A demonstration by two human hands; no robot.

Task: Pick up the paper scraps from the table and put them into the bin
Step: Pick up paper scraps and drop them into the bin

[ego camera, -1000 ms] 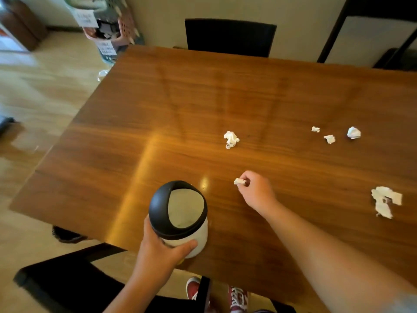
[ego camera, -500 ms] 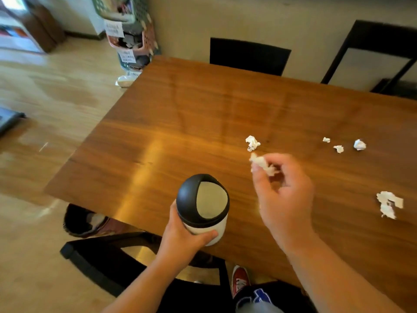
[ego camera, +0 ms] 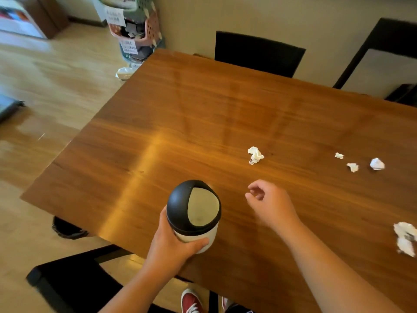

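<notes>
Five scraps (ego camera: 255,155) — beyond empty right hand (ego camera: 269,203).

Bright daylight; broad glare streak across the table (ego camera: 155,145); edges bowed and softly blurred.

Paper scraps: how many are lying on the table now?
5: one crumpled scrap mid-table beyond the right hand, three small ones far right, one large scrap at the frame's edge.

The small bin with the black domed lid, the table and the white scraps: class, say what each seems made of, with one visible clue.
Small white bin with black domed lid: probably plastic; smooth, matte moulded lid with a pale swing flap.
Brown table: wood or wood veneer, glossy; grain lines and a bright reflection.
Crumpled white scraps: paper or tissue; creased with ragged edges.
</notes>
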